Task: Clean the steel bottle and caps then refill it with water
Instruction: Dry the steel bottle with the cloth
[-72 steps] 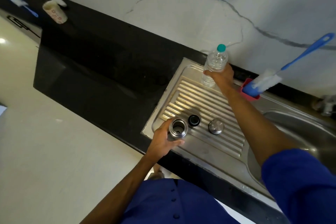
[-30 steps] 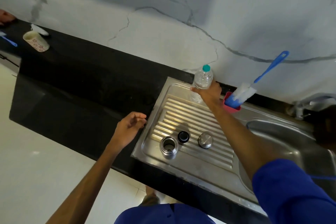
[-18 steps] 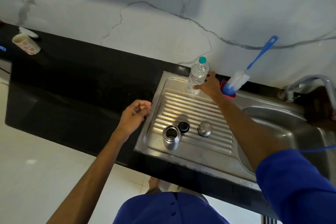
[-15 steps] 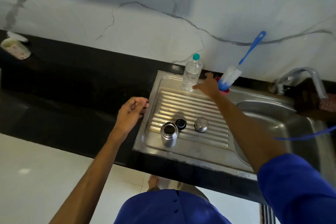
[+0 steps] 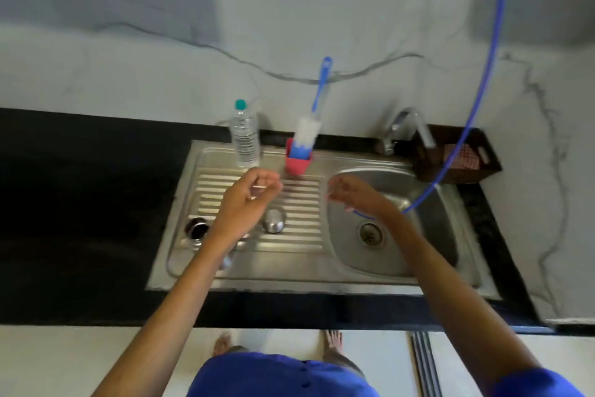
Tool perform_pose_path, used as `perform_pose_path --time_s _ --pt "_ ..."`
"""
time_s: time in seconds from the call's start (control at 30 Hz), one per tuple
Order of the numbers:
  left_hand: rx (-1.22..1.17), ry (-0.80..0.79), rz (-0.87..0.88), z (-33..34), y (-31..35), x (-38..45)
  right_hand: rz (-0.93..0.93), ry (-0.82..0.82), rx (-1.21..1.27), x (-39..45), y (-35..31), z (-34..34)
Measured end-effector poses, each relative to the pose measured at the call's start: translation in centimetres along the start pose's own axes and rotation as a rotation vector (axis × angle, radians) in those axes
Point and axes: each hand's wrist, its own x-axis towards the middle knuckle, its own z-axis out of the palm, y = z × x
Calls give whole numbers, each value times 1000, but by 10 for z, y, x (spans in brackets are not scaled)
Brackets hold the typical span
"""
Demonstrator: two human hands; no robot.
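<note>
The steel bottle (image 5: 197, 229) stands with its mouth uncovered at the left of the ribbed drainboard (image 5: 299, 235). A domed steel cap (image 5: 274, 219) lies on the ribs to its right. The black cap is hidden behind my left arm. My left hand (image 5: 248, 200) hovers above the drainboard between bottle and steel cap, fingers loosely curled, holding nothing. My right hand (image 5: 354, 195) hangs relaxed over the left edge of the sink basin (image 5: 428, 235), empty. A clear plastic water bottle (image 5: 245, 135) with a teal lid stands upright at the back of the drainboard.
A blue-handled bottle brush (image 5: 309, 132) stands in a pink holder (image 5: 297, 164) beside the plastic bottle. The tap (image 5: 402, 126) and a dark basket (image 5: 457, 155) are behind the basin. A blue hose (image 5: 483, 74) drops into the basin. Black countertop (image 5: 80, 203) stretches left.
My right hand let go of the plastic bottle and drew back towards the basin. My left hand moved right, from the counter edge to over the drainboard. The view swung right.
</note>
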Motion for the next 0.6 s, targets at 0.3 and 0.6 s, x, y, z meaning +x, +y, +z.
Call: perform_pose_path --time_s 0.3,0.6 --pt "-49 100 -242 203 -55 21 309 -663 -116 -101 144 -192" --pt "-66 169 -348 248 -50 48 72 385 -56 -20 169 -329"
